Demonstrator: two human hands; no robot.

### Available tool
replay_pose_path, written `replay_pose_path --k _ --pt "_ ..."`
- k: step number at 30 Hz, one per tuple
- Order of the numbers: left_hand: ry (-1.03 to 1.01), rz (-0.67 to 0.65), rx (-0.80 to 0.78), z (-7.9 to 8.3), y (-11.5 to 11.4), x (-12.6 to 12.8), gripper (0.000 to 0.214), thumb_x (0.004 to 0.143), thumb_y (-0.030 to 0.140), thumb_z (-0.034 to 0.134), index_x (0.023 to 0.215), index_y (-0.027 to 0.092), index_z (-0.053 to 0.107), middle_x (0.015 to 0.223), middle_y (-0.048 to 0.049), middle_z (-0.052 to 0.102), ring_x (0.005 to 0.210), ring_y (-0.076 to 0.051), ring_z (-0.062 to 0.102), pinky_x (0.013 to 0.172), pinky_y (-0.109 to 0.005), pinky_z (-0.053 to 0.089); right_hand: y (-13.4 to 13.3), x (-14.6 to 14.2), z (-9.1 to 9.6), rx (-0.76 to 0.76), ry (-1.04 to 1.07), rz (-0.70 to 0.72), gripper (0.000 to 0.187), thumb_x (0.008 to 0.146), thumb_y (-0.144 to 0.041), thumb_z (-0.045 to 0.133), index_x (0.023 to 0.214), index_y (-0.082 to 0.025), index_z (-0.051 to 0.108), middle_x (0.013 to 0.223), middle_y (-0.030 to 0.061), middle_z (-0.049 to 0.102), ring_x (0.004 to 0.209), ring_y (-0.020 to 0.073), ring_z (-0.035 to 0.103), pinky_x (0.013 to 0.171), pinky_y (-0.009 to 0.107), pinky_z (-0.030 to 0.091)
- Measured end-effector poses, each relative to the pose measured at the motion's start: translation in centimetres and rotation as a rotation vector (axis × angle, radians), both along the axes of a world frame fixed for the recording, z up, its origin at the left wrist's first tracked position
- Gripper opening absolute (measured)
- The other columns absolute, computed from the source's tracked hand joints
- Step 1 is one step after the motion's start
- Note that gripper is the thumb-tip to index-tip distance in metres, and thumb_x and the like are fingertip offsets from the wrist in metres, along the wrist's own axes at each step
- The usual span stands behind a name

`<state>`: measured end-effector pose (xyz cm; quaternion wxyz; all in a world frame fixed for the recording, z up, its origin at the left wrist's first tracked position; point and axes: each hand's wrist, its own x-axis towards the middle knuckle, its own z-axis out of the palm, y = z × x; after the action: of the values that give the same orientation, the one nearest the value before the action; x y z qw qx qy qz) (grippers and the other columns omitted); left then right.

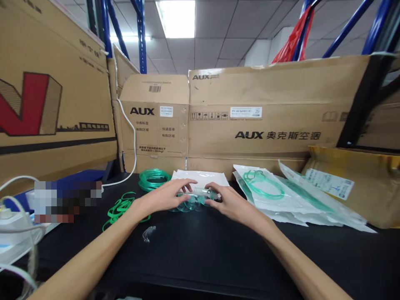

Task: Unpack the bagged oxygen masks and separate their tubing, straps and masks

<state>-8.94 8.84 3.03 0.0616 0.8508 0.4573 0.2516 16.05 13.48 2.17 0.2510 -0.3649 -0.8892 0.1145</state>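
Observation:
Both my hands meet over a clear green-tinted plastic mask (pixel 194 201) lying on the black table (pixel 200 250). My left hand (pixel 168 194) curls its fingers over the mask's left side. From the right, my right hand (pixel 228 199) grips its other end. A flat white pouch (pixel 203 176) lies just behind the mask. A coil of green tubing (pixel 153 178) sits behind my left hand. Green elastic bands (pixel 118 208) lie beside my left wrist, and a small clear plastic piece (pixel 148 233) rests near my left forearm.
Sealed white pouches (pixel 281 196) with green tubing inside are stacked to the right, next to a yellow-brown package (pixel 359 187). Large AUX cardboard boxes (pixel 250 121) wall off the back and left. A white cable (pixel 133 137) and white plastic items (pixel 15 237) lie at the far left.

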Motion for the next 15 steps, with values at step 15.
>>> replay_pose_path --k 15 --pt "-0.010 -0.190 0.100 -1.4 1.0 -1.0 0.028 0.101 0.026 0.051 0.128 0.030 0.060 0.125 -0.0045 0.061 0.116 -0.021 0.057 0.102 -0.036 0.043 -0.5 -0.6 -1.7 0.061 0.033 0.073 0.038 0.095 -0.036 0.062 0.129 -0.021 0.066 0.119 0.0100 0.072 0.104 0.0248 0.065 0.097 0.041 0.048"
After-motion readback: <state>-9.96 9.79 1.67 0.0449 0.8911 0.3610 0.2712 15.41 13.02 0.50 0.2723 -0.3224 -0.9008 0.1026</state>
